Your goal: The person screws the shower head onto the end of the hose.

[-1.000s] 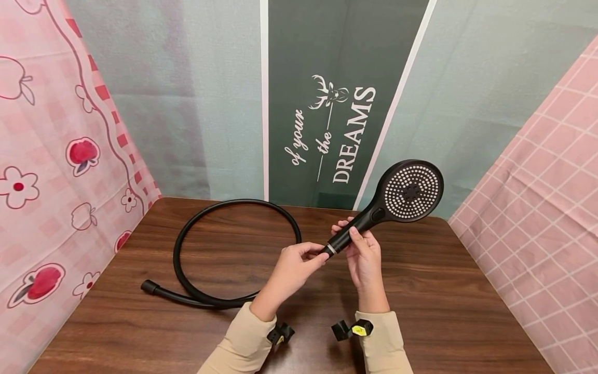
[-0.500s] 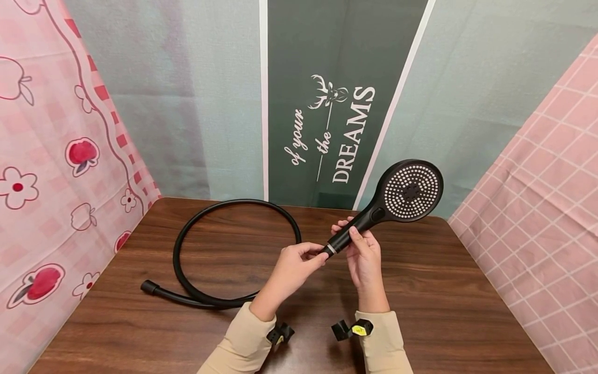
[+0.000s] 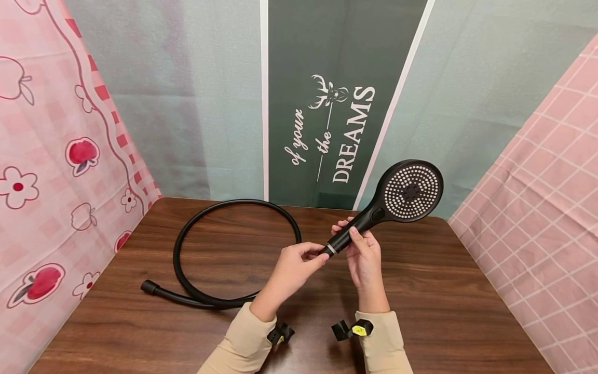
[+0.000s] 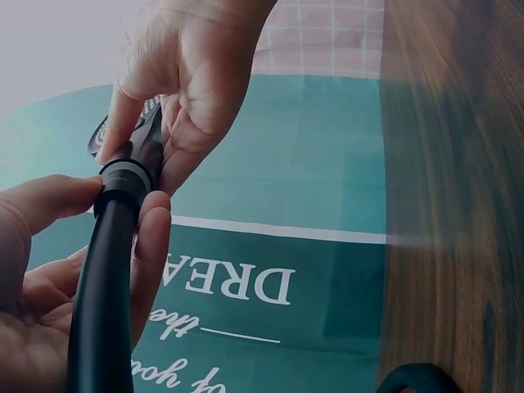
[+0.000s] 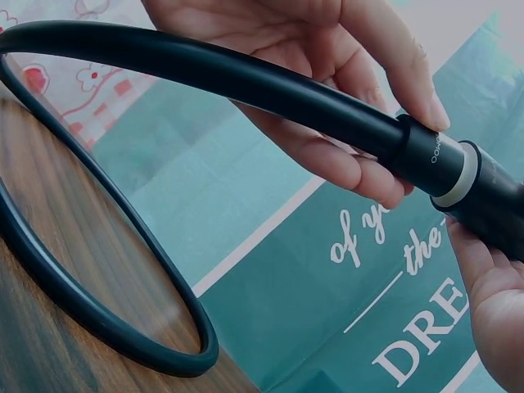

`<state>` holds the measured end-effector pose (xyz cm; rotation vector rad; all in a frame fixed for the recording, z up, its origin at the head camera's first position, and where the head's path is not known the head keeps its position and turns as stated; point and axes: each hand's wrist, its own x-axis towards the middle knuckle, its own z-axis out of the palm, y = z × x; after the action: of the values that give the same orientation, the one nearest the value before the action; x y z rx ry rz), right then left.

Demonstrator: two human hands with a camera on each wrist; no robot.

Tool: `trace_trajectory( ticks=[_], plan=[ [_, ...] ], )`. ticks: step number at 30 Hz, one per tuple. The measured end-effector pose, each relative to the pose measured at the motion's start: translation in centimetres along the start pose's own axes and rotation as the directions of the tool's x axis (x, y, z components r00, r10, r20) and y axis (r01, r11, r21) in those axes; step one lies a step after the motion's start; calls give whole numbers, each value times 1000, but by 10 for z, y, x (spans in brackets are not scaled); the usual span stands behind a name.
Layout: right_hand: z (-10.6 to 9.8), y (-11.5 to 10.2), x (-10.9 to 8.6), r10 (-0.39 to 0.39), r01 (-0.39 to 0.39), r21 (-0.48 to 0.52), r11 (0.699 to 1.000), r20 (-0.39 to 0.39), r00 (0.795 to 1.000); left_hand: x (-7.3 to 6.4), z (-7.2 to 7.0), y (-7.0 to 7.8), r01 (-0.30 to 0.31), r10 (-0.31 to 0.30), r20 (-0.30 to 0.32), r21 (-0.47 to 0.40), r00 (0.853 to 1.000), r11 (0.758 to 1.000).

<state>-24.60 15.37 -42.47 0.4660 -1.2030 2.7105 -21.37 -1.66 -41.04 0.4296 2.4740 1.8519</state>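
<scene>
My right hand (image 3: 366, 259) grips the handle of a black shower head (image 3: 405, 193), tilted up to the right with its white-dotted spray face toward me. At the handle's lower end, my left hand (image 3: 294, 267) pinches the collar (image 5: 430, 157) of a black shower hose (image 3: 178, 248) between thumb and fingers. A pale ring (image 5: 460, 176) shows between the collar and the handle. From the left hand the hose loops over the table, and its other end, a wider black fitting (image 3: 149, 286), lies at the left. In the left wrist view the hose (image 4: 102, 303) runs along the left palm.
The brown wooden table (image 3: 434, 311) lies beneath both hands. A grey-green cloth with white lettering (image 3: 355, 135) hangs behind it. Pink patterned cloth (image 3: 37, 182) stands on the left side, pink checked cloth (image 3: 551, 234) on the right.
</scene>
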Motion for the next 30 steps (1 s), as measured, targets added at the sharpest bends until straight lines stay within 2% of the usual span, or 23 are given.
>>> trace_trajectory(
  ticks=[7,14,30],
  plan=[
    [1,0,0,-6,6,9,1000,3,1000,-1,-2,1,3,-1,51,-27,999,1000],
    [0,0,0,-14,14,27,1000,12,1000,0,-1,1,-14,14,41,-5,999,1000],
    [0,0,0,-11,11,11,1000,7,1000,0,-1,0,8,-6,45,-47,999,999]
  ],
)
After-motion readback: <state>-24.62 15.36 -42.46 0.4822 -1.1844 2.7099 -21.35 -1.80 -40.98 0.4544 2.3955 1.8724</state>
